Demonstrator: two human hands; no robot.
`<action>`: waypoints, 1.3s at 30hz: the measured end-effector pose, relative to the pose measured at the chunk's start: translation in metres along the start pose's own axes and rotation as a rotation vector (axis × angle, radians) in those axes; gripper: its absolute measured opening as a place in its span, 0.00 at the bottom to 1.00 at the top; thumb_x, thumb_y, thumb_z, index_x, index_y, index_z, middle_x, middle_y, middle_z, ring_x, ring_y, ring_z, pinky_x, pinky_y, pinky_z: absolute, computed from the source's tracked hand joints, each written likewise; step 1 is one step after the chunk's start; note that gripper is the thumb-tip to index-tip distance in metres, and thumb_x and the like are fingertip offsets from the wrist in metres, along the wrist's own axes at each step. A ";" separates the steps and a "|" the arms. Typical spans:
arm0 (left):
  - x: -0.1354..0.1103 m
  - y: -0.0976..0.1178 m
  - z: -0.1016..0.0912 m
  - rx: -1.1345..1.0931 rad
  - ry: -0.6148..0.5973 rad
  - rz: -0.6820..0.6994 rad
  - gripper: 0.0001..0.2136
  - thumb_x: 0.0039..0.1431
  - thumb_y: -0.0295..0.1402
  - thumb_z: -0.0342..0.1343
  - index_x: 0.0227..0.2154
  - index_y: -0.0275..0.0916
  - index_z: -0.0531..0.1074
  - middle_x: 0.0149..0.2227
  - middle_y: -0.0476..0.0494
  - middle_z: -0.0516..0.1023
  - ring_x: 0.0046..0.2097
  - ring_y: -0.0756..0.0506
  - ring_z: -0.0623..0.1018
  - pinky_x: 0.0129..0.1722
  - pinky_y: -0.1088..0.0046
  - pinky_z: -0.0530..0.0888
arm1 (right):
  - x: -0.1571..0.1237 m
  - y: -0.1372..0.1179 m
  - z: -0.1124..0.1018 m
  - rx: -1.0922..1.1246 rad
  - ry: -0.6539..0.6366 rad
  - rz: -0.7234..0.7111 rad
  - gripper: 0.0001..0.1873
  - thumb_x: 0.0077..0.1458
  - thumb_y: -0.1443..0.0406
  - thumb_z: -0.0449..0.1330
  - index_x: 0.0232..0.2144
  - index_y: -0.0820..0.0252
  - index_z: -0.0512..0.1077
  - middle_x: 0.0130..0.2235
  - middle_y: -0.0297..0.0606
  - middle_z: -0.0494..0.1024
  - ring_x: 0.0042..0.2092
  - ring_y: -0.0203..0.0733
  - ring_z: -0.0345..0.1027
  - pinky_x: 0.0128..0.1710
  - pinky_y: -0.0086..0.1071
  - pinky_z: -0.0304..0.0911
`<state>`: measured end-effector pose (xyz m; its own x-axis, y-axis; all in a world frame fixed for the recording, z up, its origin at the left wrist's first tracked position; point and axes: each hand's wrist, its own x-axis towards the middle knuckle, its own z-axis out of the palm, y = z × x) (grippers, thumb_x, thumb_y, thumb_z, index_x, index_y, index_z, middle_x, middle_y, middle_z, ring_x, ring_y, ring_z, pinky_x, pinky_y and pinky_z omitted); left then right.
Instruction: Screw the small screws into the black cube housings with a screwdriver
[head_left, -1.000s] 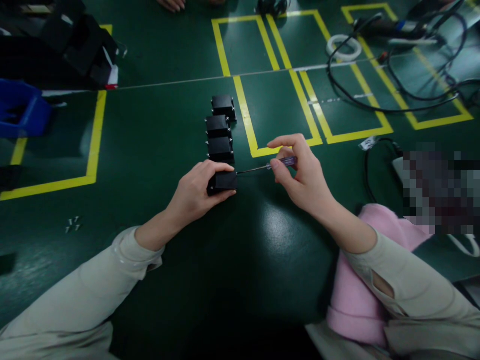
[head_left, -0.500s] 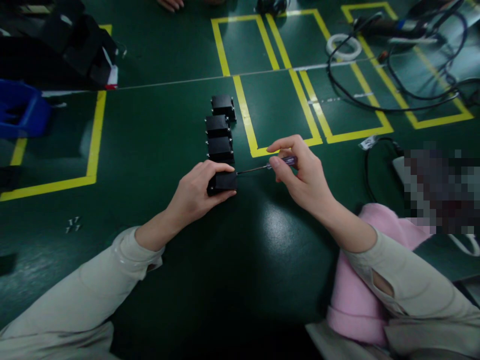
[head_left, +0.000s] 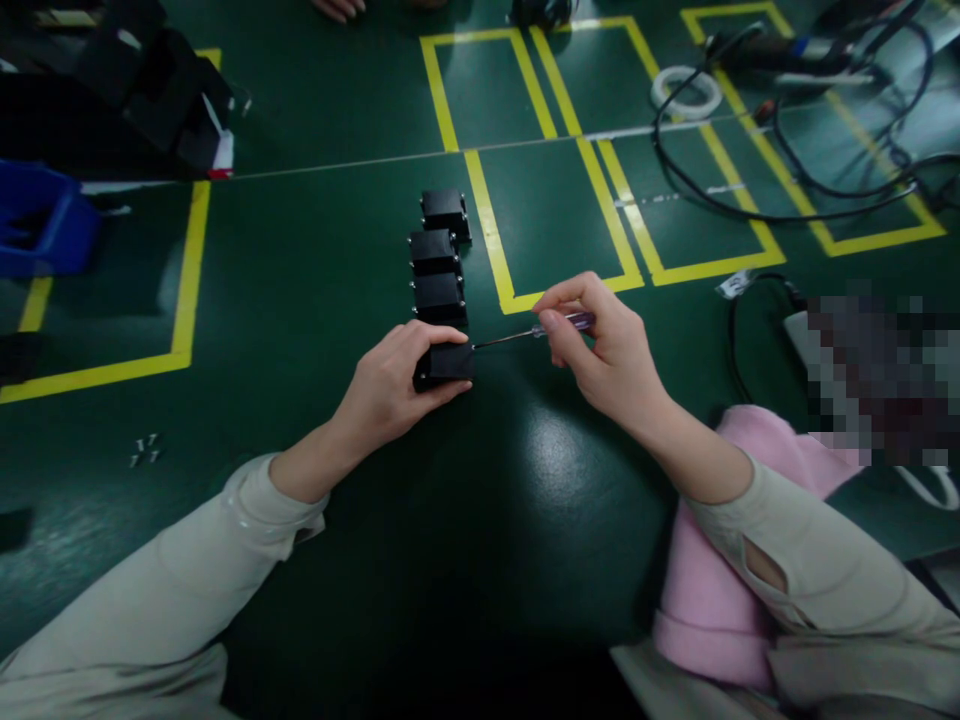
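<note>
My left hand point(head_left: 394, 375) grips a small black box point(head_left: 450, 363) on the green table, thumb and fingers along its near and far sides. In my right hand point(head_left: 600, 335) is a screwdriver point(head_left: 540, 329) with a clear purplish handle, held between thumb and fingers. Its thin shaft points left, and the tip meets a screw at the box's right side. Just beyond stand two similar black boxes, a nearer one point(head_left: 439, 295) and a farther one point(head_left: 433, 250), close together. A third black box point(head_left: 445, 213) sits a little past them. Small screws show on their sides.
Several loose screws point(head_left: 145, 450) lie at the left. A blue bin point(head_left: 45, 225) and black parts point(head_left: 150, 100) stand at the back left. Black cable point(head_left: 750, 215) and a white ring point(head_left: 686, 93) are at the back right. Pink cloth point(head_left: 712, 590) lies by my right forearm.
The right index finger has bent closer onto the screwdriver handle. The box and my left hand have stayed in place.
</note>
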<state>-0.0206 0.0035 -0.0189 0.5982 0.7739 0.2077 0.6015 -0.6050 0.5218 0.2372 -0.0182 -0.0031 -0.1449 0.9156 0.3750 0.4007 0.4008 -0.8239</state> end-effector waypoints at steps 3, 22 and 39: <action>0.000 0.000 0.000 0.008 0.010 0.013 0.18 0.63 0.36 0.62 0.53 0.40 0.68 0.51 0.42 0.77 0.50 0.41 0.77 0.50 0.63 0.74 | 0.000 0.001 0.001 0.000 0.009 0.002 0.07 0.66 0.64 0.56 0.46 0.56 0.67 0.35 0.31 0.71 0.35 0.34 0.70 0.36 0.33 0.64; 0.000 -0.001 0.001 0.023 0.023 0.009 0.18 0.63 0.36 0.63 0.53 0.40 0.69 0.50 0.42 0.77 0.50 0.41 0.77 0.49 0.64 0.74 | 0.000 0.002 0.000 0.044 0.005 0.018 0.09 0.68 0.59 0.55 0.37 0.58 0.68 0.31 0.30 0.71 0.33 0.32 0.69 0.34 0.31 0.61; 0.001 -0.001 0.001 0.030 0.025 0.020 0.18 0.63 0.36 0.63 0.53 0.40 0.69 0.50 0.42 0.78 0.49 0.42 0.78 0.49 0.64 0.74 | 0.000 0.003 0.001 0.035 0.018 0.035 0.07 0.67 0.64 0.55 0.46 0.57 0.67 0.32 0.29 0.69 0.31 0.33 0.66 0.33 0.32 0.60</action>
<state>-0.0200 0.0042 -0.0203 0.5973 0.7656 0.2390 0.6053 -0.6258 0.4920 0.2378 -0.0170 -0.0060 -0.1150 0.9284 0.3534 0.3730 0.3701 -0.8508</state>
